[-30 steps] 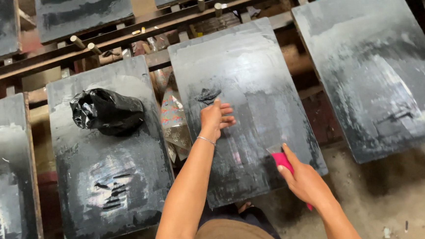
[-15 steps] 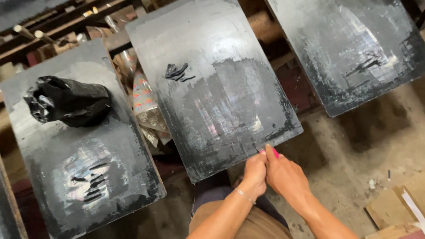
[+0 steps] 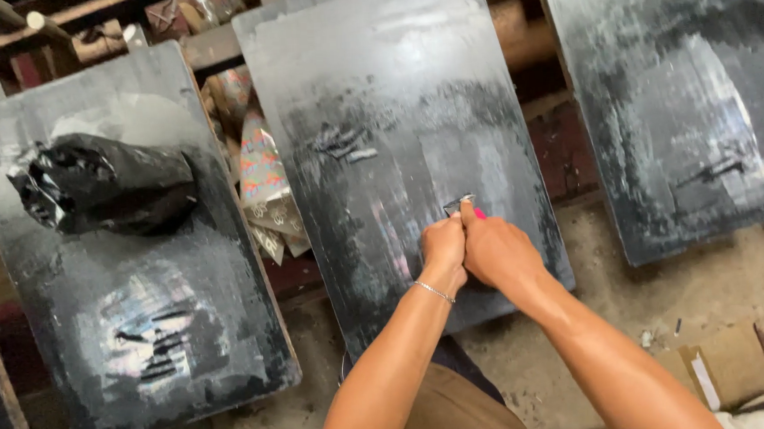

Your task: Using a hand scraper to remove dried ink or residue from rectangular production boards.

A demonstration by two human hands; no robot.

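Fingers (image 3: 463,214) of both your hands pinched a small pink-handled scraper (image 3: 468,205) together, left hand (image 3: 443,253) touching right hand (image 3: 497,252), its blade against the middle dark board (image 3: 374,91). Pale scraped streaks crossed that board's centre; dark residue remained near its top, so the work appeared partly done. On the left board (image 3: 186,341) lay a black plastic bag (image 3: 102,183), knotted, contents hidden.

Soft daylight, pale glare on dark boards (image 3: 396,152), slight blur.
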